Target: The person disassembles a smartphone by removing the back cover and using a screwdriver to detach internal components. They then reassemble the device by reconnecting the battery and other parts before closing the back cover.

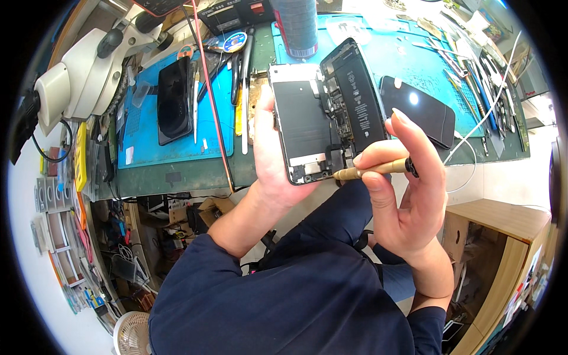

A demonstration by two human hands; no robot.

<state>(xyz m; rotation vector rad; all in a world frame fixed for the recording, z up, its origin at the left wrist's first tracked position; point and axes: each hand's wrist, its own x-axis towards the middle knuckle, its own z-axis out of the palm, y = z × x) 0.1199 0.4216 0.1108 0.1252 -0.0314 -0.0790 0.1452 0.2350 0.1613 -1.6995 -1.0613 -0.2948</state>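
My left hand (pixel 272 171) holds an opened smartphone (pixel 305 118) from behind and beside it, above the bench's front edge. Its screen half shows a metal backing plate, and the other half, tilted up on the right, shows a black battery (pixel 357 94) and small circuit parts. My right hand (pixel 408 195) grips a slim gold screwdriver (pixel 370 170) between thumb and fingers, its tip at the bottom edge of the opened phone, near small connectors. A dark phone (pixel 417 112) with a white cable lies just behind my right hand.
The green bench (pixel 177 183) carries blue mats (pixel 142 148), another black phone (pixel 174 100), a tall can (pixel 294 29), pliers and several scattered tools (pixel 494 89). A white microscope (pixel 80 89) stands at left, a red cable hanging beside it. A wooden cabinet (pixel 491 216) is at lower right.
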